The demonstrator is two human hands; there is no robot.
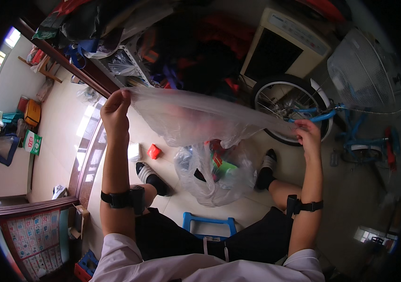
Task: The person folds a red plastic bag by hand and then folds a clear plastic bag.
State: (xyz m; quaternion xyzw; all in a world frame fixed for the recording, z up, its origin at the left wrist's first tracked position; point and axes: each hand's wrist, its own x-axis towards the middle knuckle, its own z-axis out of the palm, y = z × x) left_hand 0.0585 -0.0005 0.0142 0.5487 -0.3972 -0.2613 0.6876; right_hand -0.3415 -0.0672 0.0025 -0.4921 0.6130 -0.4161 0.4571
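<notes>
A thin, clear plastic bag (pixel 193 116) is stretched wide in front of me. My left hand (pixel 115 109) pinches its upper left corner, and my right hand (pixel 306 135) grips the gathered right end. Beneath it, on the floor between my feet, lies a second translucent plastic bag (pixel 218 195) with its handles loose. Green, red and dark items show inside that bag; I cannot tell what they are. Left of it, near my slippered foot, rest a small red packet (pixel 154 151) and a white box (pixel 134 152).
A blue plastic stool (pixel 209 225) stands between my legs. Ahead to the right are a bicycle wheel (pixel 292 109), a bicycle basket (pixel 357 70) and a cream appliance (pixel 288 42). A metal shelf (pixel 133 63) stands ahead left, beside a wooden door frame (pixel 87 75). A calendar (pixel 33 239) hangs at lower left.
</notes>
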